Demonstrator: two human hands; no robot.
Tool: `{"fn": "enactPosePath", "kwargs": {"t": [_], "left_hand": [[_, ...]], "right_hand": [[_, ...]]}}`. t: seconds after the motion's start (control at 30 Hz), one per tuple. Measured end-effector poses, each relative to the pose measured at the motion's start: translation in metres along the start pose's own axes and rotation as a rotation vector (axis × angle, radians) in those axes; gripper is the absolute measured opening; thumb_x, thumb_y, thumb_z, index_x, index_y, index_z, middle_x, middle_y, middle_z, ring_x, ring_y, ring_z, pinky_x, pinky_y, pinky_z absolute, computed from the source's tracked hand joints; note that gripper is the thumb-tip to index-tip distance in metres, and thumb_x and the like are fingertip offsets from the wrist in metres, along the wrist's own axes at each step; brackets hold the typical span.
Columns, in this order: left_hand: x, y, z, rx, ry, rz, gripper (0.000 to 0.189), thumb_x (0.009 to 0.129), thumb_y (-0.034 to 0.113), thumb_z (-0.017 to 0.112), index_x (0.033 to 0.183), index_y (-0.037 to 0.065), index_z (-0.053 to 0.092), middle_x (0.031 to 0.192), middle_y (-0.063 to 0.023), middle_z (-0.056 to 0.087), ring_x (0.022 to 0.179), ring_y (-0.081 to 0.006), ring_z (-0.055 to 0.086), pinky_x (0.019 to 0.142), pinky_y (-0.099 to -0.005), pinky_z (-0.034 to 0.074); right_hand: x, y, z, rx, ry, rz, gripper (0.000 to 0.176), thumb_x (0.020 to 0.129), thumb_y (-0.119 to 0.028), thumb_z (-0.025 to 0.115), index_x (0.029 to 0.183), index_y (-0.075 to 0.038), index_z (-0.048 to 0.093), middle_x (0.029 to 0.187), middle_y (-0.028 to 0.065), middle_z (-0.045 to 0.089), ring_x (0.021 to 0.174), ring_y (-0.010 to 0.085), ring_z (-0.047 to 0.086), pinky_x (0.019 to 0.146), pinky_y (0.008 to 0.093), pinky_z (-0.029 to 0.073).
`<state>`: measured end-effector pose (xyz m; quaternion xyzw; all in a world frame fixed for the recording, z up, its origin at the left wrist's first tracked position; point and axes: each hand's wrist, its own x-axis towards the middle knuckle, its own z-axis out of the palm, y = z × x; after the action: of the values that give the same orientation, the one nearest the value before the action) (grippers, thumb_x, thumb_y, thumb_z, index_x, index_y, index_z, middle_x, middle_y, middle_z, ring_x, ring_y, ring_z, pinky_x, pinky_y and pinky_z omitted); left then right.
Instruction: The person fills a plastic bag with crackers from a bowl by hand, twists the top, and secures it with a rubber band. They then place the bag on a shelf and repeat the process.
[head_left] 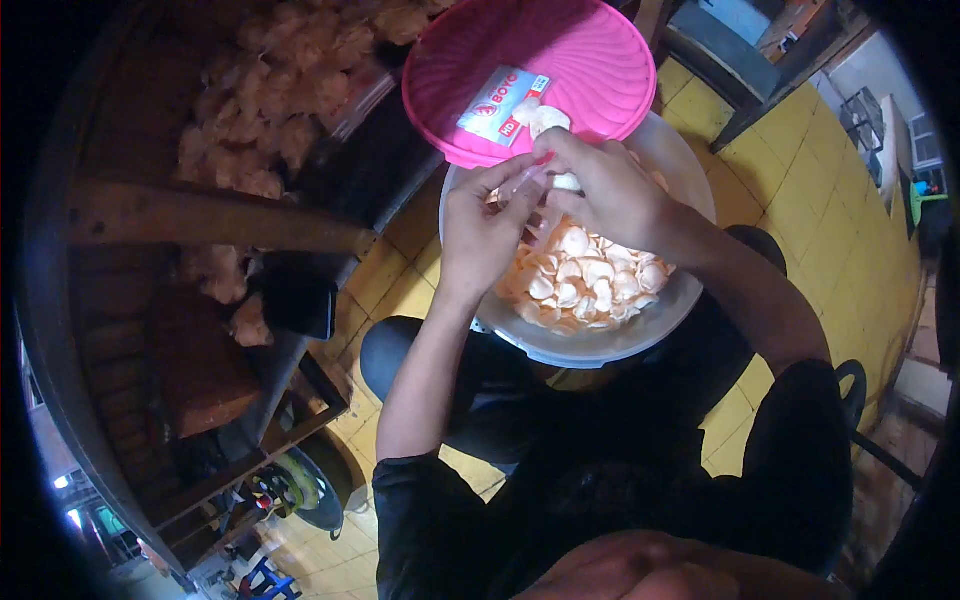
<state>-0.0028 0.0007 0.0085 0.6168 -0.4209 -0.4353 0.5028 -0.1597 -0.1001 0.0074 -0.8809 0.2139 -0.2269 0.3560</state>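
A small clear plastic bag (535, 192) is between my two hands, over a large translucent basin (690, 160). My left hand (482, 228) pinches the bag between thumb and fingers. On its other side, my right hand (612, 195) has curled fingers at the bag's upper edge. A pale cracker (566, 182) shows under the right palm. Many round, pale orange crackers (585, 275) fill the basin below. Further crackers (545, 119) show just beyond my right fingertips, against a pink basin (600, 60). How much is inside the bag is hard to make out.
The pink basin rests over the far rim and holds a printed plastic packet (502, 105). At left, a wooden rack (210, 215) carries piles of crackers (290, 80) and a dark phone-like object (300, 305). A wooden bench (740, 70) stands far right on yellow floor tiles (820, 190).
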Motion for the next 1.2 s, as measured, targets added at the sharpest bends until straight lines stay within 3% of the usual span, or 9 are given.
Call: {"fn": "enactPosePath", "kwargs": {"t": [0.07,0.17,0.33,0.47,0.53,0.63,0.73,0.93,1.2], "left_hand": [[0.000,0.000,-0.001,0.028,0.017,-0.029,0.032,0.097,0.007,0.061,0.127,-0.003,0.063,0.091,-0.0049,0.070,0.071,-0.0087,0.064,0.060,-0.0244,0.053],[0.002,-0.010,-0.005,0.057,0.041,-0.009,0.030,0.097,0.005,0.059,0.126,-0.003,0.063,0.089,-0.0052,0.070,0.068,-0.0090,0.064,0.058,-0.0235,0.052],[-0.001,0.003,0.000,-0.133,-0.077,-0.075,0.034,0.093,-0.006,0.050,0.124,-0.002,0.064,0.091,-0.0058,0.070,0.066,-0.0093,0.063,0.058,-0.0239,0.052],[0.001,0.000,-0.017,0.166,-0.032,-0.014,0.031,0.091,-0.009,0.048,0.117,-0.003,0.065,0.094,-0.0080,0.070,0.069,-0.0105,0.065,0.060,-0.0254,0.052],[0.004,-0.008,-0.022,0.376,0.128,0.217,0.024,0.091,-0.009,0.047,0.106,-0.004,0.065,0.092,-0.0099,0.070,0.069,-0.0124,0.067,0.058,-0.0258,0.052],[0.009,-0.018,-0.029,0.416,0.104,0.270,0.019,0.092,-0.008,0.047,0.098,-0.005,0.065,0.084,-0.0098,0.070,0.066,-0.0138,0.068,0.056,-0.0266,0.052],[0.006,-0.003,-0.026,0.450,0.091,0.128,0.020,0.093,-0.006,0.046,0.098,-0.005,0.066,0.075,-0.0091,0.068,0.062,-0.0137,0.067,0.054,-0.0277,0.052],[0.007,0.001,-0.027,0.415,0.113,0.059,0.021,0.094,-0.004,0.047,0.105,-0.008,0.064,0.075,-0.0120,0.068,0.062,-0.0139,0.068,0.056,-0.0277,0.053],[0.006,0.001,-0.023,0.329,0.131,0.043,0.027,0.094,-0.002,0.049,0.117,-0.010,0.061,0.092,-0.0143,0.070,0.069,-0.0161,0.070,0.060,-0.0289,0.056]], "right_hand": [[-0.001,0.000,0.000,0.027,-0.005,0.047,0.036,0.089,0.007,0.056,0.123,-0.003,0.048,0.099,0.0201,0.070,0.093,0.0293,0.072,0.077,0.0407,0.056],[-0.002,0.002,0.002,0.715,-0.155,0.230,0.044,0.088,0.011,0.053,0.129,-0.002,0.046,0.110,0.0206,0.067,0.098,0.0242,0.071,0.078,0.0375,0.058],[0.001,-0.009,0.002,0.320,-0.145,0.200,0.052,0.093,0.009,0.054,0.141,-0.002,0.040,0.111,0.0174,0.065,0.099,0.0200,0.068,0.079,0.0312,0.058],[0.014,-0.009,-0.013,0.237,-0.116,0.301,0.040,0.087,-0.009,0.072,0.125,-0.002,0.060,0.106,0.0148,0.066,0.086,0.0132,0.066,0.071,0.0299,0.056],[0.024,0.017,-0.009,0.174,-0.013,0.289,0.035,0.085,-0.014,0.074,0.116,-0.003,0.066,0.108,0.0164,0.066,0.091,0.0187,0.068,0.074,0.0346,0.056],[0.038,0.048,-0.002,-0.368,0.195,-0.058,0.039,0.083,-0.007,0.067,0.122,-0.004,0.064,0.121,0.0203,0.063,0.106,0.0360,0.064,0.093,0.0455,0.051],[0.045,0.057,0.013,-0.585,0.179,-0.212,0.042,0.082,-0.003,0.064,0.123,-0.004,0.064,0.127,0.0207,0.060,0.111,0.0374,0.062,0.097,0.0458,0.049],[0.053,0.056,0.003,-0.373,-0.035,-0.100,0.038,0.087,-0.001,0.061,0.125,-0.004,0.062,0.123,0.0212,0.063,0.113,0.0368,0.062,0.096,0.0424,0.050],[0.040,0.060,-0.011,-0.127,0.071,-0.029,0.033,0.088,-0.004,0.063,0.121,-0.001,0.061,0.105,0.0232,0.070,0.101,0.0388,0.068,0.088,0.0434,0.053]]}}
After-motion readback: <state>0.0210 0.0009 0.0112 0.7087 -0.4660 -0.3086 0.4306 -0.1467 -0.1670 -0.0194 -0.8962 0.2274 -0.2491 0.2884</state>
